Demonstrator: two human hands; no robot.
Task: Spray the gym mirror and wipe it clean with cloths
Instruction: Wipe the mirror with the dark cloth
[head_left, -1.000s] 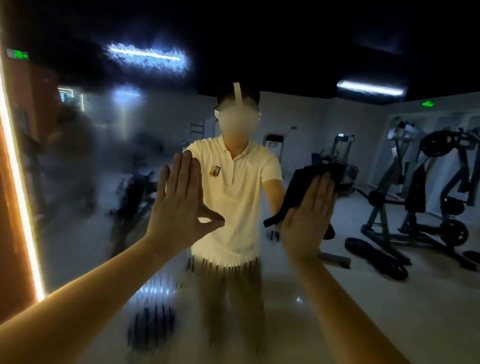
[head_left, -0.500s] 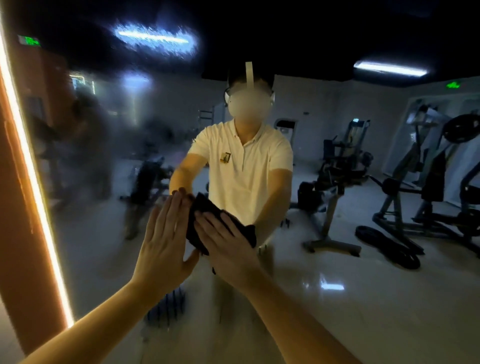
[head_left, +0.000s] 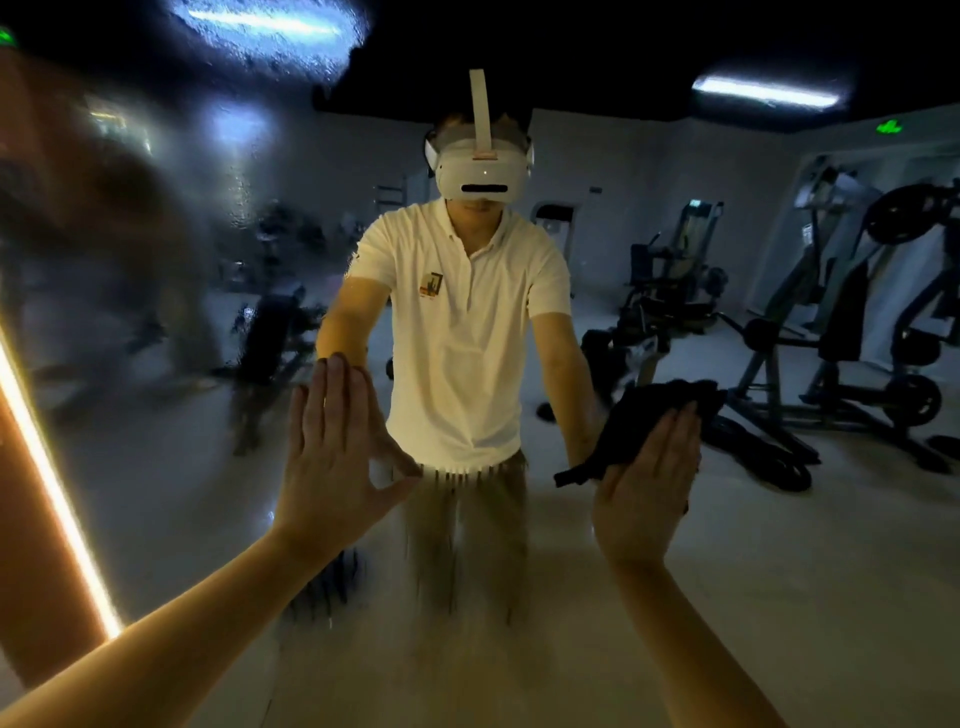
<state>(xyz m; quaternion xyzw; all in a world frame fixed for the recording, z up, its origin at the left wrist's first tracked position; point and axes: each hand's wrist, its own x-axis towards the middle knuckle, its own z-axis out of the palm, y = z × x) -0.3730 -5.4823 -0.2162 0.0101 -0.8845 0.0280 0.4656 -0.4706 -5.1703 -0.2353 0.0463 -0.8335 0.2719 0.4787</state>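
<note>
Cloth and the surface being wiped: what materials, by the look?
Cloth: dark, matte, soft fabric, maybe microfibre; it bunches and folds under the right hand.
Mirror: glossy glass, reflecting the room sharply on the right; left part hazy with drips, likely wet spray film.

The mirror (head_left: 156, 441) stands upright and fills the wall ahead. Its left part is hazy with wet spray, beaded and smeared. Short drip streaks run down the glass low in the middle, and the right part reflects sharply. A dark, bunched cloth (head_left: 660, 415) lies against the glass on the right, pinned under the flat right hand (head_left: 644, 488), one corner trailing left.
</note>
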